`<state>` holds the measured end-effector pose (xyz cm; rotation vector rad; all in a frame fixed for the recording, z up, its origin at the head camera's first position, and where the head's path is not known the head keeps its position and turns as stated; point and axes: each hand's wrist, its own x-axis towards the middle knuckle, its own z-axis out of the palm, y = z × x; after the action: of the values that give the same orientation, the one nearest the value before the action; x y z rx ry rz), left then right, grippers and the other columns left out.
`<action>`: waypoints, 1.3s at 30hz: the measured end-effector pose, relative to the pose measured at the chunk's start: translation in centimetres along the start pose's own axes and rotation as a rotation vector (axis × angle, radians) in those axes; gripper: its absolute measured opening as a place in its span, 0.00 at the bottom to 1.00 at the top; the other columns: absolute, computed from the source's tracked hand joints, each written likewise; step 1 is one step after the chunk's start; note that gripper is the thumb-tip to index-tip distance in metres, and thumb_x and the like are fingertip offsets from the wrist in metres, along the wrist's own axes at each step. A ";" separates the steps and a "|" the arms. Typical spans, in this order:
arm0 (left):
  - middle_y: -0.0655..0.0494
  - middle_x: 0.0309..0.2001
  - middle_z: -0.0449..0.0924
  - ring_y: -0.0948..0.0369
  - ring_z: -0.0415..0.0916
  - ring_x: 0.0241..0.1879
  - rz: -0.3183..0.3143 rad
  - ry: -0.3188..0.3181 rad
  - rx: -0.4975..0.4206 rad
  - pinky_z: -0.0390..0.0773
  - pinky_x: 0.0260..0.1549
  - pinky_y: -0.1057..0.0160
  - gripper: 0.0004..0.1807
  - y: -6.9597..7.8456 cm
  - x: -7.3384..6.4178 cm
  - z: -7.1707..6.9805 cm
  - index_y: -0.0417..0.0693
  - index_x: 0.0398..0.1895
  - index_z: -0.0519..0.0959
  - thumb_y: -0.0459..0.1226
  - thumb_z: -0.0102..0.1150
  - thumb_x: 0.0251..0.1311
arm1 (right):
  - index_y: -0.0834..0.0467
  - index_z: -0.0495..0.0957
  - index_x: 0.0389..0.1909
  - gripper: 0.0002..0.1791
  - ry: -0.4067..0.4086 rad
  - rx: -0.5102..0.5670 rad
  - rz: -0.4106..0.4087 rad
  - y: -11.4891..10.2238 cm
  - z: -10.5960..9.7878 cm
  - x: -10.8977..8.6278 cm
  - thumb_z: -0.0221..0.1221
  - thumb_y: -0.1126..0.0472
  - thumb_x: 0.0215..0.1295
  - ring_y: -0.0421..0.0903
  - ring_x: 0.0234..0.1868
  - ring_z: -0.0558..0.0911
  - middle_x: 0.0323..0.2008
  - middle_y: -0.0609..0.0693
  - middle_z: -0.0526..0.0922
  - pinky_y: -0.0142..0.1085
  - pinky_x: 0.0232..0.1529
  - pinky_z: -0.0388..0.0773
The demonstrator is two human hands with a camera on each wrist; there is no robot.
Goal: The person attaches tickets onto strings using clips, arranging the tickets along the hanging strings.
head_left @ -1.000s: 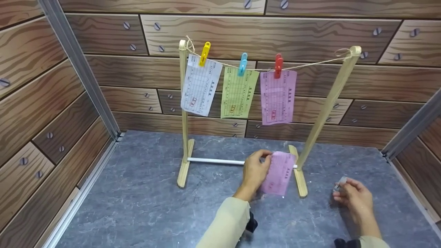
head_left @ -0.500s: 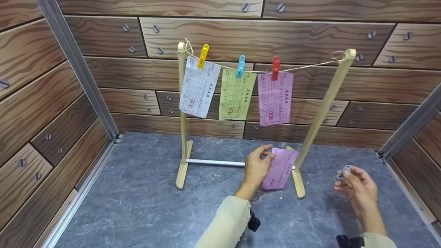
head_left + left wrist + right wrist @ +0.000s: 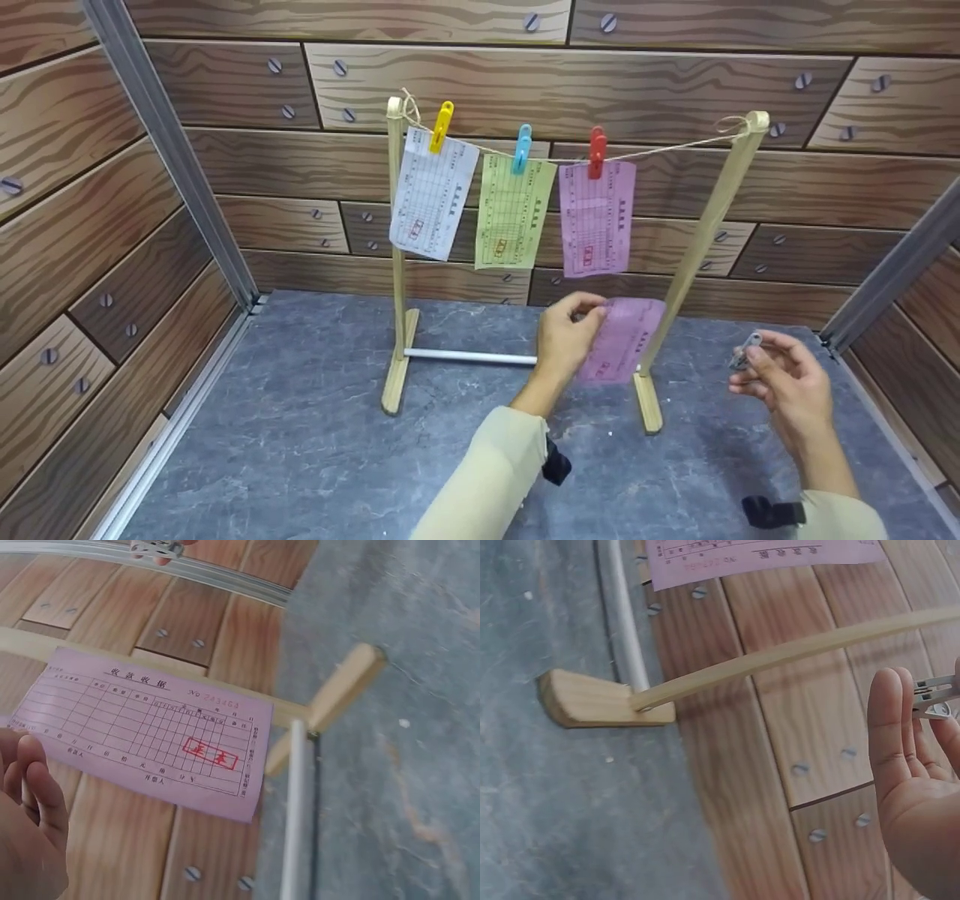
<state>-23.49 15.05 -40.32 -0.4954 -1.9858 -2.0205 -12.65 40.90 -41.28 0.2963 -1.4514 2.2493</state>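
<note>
My left hand (image 3: pixel 566 341) pinches a pink receipt slip (image 3: pixel 628 341) by its upper left corner, below the string. In the left wrist view the slip's (image 3: pixel 142 731) printed grid and red stamp show. Near the right post my right hand (image 3: pixel 801 390) pinches a grey clothespin (image 3: pixel 742 354) between thumb and fingers. The right wrist view shows only part of that clothespin (image 3: pixel 936 696). On the string (image 3: pixel 675 150) hang a white slip (image 3: pixel 433 199) under a yellow clothespin (image 3: pixel 442 127), a green slip (image 3: pixel 514 217) under a blue one and another pink slip (image 3: pixel 598 221) under a red one.
A wooden stand carries the string between its left post (image 3: pixel 398 225) and right post (image 3: pixel 709 225). A white rod (image 3: pixel 472 356) joins the feet low down. Grey marbled tabletop (image 3: pixel 285 435) lies beneath; wood-patterned panels (image 3: pixel 600 82) and metal frame bars (image 3: pixel 172 150) enclose it.
My left hand has raised the pink receipt slip slightly, off to the right. My right hand has risen with the grey clothespin. The hanging slips stay on the string.
</note>
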 end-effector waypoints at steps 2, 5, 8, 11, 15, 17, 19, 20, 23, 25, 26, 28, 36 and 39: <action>0.65 0.24 0.79 0.71 0.71 0.19 0.004 -0.001 -0.036 0.73 0.17 0.70 0.03 0.7 0.4 0.0 0.44 0.35 0.87 0.30 0.67 0.60 | 0.71 0.74 0.52 0.14 -0.024 -0.004 -0.014 -0.5 0.4 0.3 0.47 0.82 0.71 0.52 0.24 0.85 0.37 0.63 0.85 0.41 0.26 0.84; 0.63 0.23 0.79 0.69 0.70 0.17 -0.002 -0.004 -0.090 0.74 0.15 0.69 0.02 1.8 0.9 0.0 0.42 0.35 0.86 0.29 0.66 0.61 | 0.72 0.74 0.53 0.15 -0.056 -0.027 -0.030 -1.2 1.0 0.7 0.47 0.83 0.70 0.52 0.24 0.85 0.37 0.63 0.85 0.41 0.26 0.84; 0.62 0.24 0.81 0.69 0.71 0.17 0.012 0.006 -0.088 0.75 0.16 0.69 0.02 2.9 1.4 0.0 0.42 0.35 0.87 0.30 0.67 0.61 | 0.71 0.74 0.53 0.15 -0.080 -0.056 -0.044 -2.0 1.6 1.0 0.48 0.83 0.70 0.52 0.24 0.85 0.36 0.62 0.85 0.41 0.25 0.84; 0.61 0.26 0.84 0.70 0.74 0.22 0.042 0.017 -0.042 0.77 0.22 0.69 0.02 4.1 2.0 0.0 0.42 0.34 0.87 0.31 0.69 0.60 | 0.71 0.74 0.53 0.16 -0.108 -0.062 -0.068 -2.8 2.2 1.4 0.47 0.83 0.70 0.52 0.24 0.85 0.37 0.63 0.85 0.41 0.26 0.84; 0.60 0.27 0.85 0.71 0.76 0.25 0.064 0.023 0.006 0.77 0.27 0.70 0.02 5.4 2.9 -0.1 0.43 0.34 0.88 0.32 0.70 0.59 | 0.74 0.72 0.53 0.15 -0.157 -0.050 -0.098 -3.7 3.2 2.1 0.47 0.85 0.68 0.53 0.26 0.86 0.38 0.65 0.84 0.42 0.27 0.84; 0.61 0.27 0.85 0.71 0.77 0.25 0.058 0.022 0.008 0.77 0.27 0.70 0.02 6.0 3.2 -0.1 0.44 0.35 0.87 0.32 0.70 0.59 | 0.75 0.71 0.52 0.15 -0.170 -0.063 -0.105 -4.0 3.7 2.4 0.47 0.86 0.68 0.53 0.27 0.86 0.39 0.66 0.84 0.42 0.27 0.84; 0.61 0.27 0.85 0.71 0.77 0.25 0.058 0.020 0.003 0.77 0.27 0.70 0.02 6.6 3.5 -0.1 0.44 0.35 0.87 0.31 0.70 0.59 | 0.76 0.70 0.52 0.14 -0.180 -0.094 -0.113 -4.5 4.3 2.8 0.47 0.86 0.67 0.53 0.28 0.86 0.40 0.66 0.84 0.42 0.28 0.84; 0.60 0.27 0.86 0.71 0.77 0.25 0.061 0.017 -0.001 0.77 0.27 0.70 0.02 6.9 3.7 -0.1 0.43 0.35 0.87 0.31 0.70 0.59 | 0.76 0.70 0.51 0.14 -0.178 -0.118 -0.115 -4.7 4.7 3.0 0.48 0.86 0.67 0.53 0.28 0.86 0.40 0.66 0.84 0.42 0.27 0.84; 0.60 0.28 0.86 0.71 0.77 0.26 0.080 0.009 -0.008 0.78 0.28 0.70 0.02 7.9 4.1 0.1 0.42 0.36 0.87 0.30 0.69 0.60 | 0.77 0.70 0.51 0.14 -0.166 -0.204 -0.115 -5.8 5.9 3.6 0.51 0.85 0.66 0.52 0.27 0.86 0.40 0.65 0.84 0.42 0.28 0.84; 0.60 0.29 0.85 0.71 0.77 0.26 0.094 0.010 -0.009 0.78 0.29 0.70 0.02 8.7 4.4 0.3 0.43 0.36 0.87 0.31 0.69 0.60 | 0.78 0.70 0.50 0.14 -0.159 -0.255 -0.115 -6.7 6.8 4.2 0.53 0.84 0.65 0.51 0.27 0.86 0.39 0.64 0.84 0.41 0.28 0.84; 0.60 0.29 0.85 0.71 0.77 0.26 0.100 0.012 -0.009 0.78 0.29 0.70 0.03 9.1 4.6 0.4 0.43 0.36 0.87 0.31 0.69 0.60 | 0.77 0.70 0.50 0.14 -0.156 -0.276 -0.114 -7.2 7.3 4.5 0.54 0.84 0.65 0.51 0.26 0.85 0.39 0.64 0.84 0.41 0.28 0.84; 0.61 0.29 0.85 0.70 0.77 0.26 0.109 0.018 -0.012 0.78 0.28 0.70 0.03 9.9 5.0 0.6 0.44 0.36 0.87 0.32 0.69 0.61 | 0.77 0.70 0.50 0.14 -0.158 -0.301 -0.118 -8.2 8.3 5.1 0.55 0.84 0.64 0.51 0.26 0.85 0.38 0.64 0.84 0.41 0.28 0.84; 0.63 0.28 0.84 0.70 0.74 0.24 0.148 0.077 -0.065 0.75 0.26 0.71 0.03 12.2 6.6 1.3 0.43 0.37 0.87 0.31 0.69 0.61 | 0.74 0.73 0.47 0.14 -0.225 -0.299 -0.179 -10.7 12.0 7.5 0.57 0.85 0.62 0.51 0.24 0.85 0.37 0.64 0.84 0.39 0.27 0.83; 0.63 0.27 0.84 0.70 0.73 0.22 0.148 0.096 -0.054 0.73 0.24 0.71 0.03 12.6 7.0 1.4 0.44 0.38 0.87 0.32 0.69 0.62 | 0.74 0.74 0.47 0.14 -0.258 -0.292 -0.195 -11.4 13.2 8.1 0.58 0.84 0.61 0.51 0.24 0.85 0.38 0.63 0.84 0.39 0.27 0.83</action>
<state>-24.50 16.43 -25.89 -0.5293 -1.7887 -1.9732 -15.11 34.99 -23.22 0.6210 -1.7729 1.8671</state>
